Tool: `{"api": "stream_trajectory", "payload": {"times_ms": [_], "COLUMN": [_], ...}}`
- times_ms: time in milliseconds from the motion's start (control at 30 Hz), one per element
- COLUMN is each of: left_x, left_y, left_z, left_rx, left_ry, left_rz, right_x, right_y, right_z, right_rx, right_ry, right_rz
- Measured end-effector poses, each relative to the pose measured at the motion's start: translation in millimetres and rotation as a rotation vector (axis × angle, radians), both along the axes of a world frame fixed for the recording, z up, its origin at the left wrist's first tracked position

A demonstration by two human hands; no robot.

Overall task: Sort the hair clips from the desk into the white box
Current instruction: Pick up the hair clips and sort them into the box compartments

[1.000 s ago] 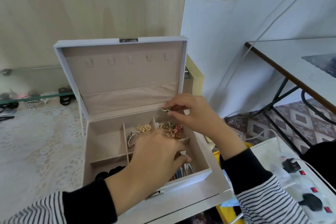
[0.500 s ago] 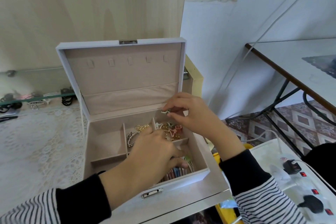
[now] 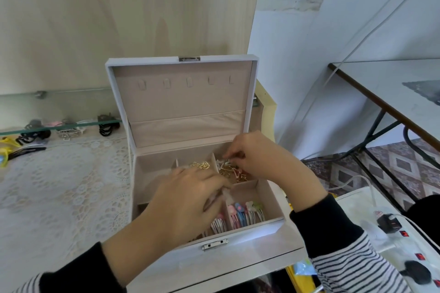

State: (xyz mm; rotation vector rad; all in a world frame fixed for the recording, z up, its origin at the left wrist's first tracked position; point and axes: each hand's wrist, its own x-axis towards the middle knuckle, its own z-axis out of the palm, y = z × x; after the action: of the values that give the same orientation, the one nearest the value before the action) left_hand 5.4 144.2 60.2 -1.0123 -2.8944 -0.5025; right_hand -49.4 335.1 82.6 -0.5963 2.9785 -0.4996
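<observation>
Left hand [image 3: 188, 200], right hand [image 3: 259, 162] with hair clip [image 3: 225, 162] — within white box [image 3: 258, 225].

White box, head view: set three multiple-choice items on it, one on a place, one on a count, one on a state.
1. Where in the white box do the pink and blue snap clips lie?
A. front right compartment
B. lid pocket
C. back left compartment

2. How many tabs stand in the row inside the lid?
A. three
B. five
C. eight

3. What is the right hand doing?
A. lying flat on the desk
B. pressing the lid down
C. pinching a small clip over the back right compartment

Key: 1 A, they lie against the front wall, right of the divider. 2 B, five tabs show in one row. 3 C, thumb and fingertips meet on the clip.
</observation>
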Motion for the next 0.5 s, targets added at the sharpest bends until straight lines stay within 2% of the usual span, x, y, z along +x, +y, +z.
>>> {"api": "stream_trajectory", "payload": {"times_ms": [100,300,400,500], "left_x": [1.0,-0.1,0.0,1.1], "left_y": [-15.2,-45.0,-55.6,-67.8], "left_z": [-2.4,-11.3,-9.8,-8.1], "left_rx": [-0.045,-0.164,-0.214,-0.198], "left_ry": [0.064,0.273,0.281,0.253], "left_rz": [0.097,0.203,0.215,0.246], "right_x": [1.1,4.7,9.2,16.2], "right_y": [-4.0,-13.2,-15.0,-19.1], "right_z": [-0.5,4.8,14.1,25.4], "right_rx": [0.106,0.163,0.158,0.046], "right_ry": [-0.095,-0.209,-0.189,-0.11], "right_rz": [-0.007,-0.029,-0.068,-0.09]}}
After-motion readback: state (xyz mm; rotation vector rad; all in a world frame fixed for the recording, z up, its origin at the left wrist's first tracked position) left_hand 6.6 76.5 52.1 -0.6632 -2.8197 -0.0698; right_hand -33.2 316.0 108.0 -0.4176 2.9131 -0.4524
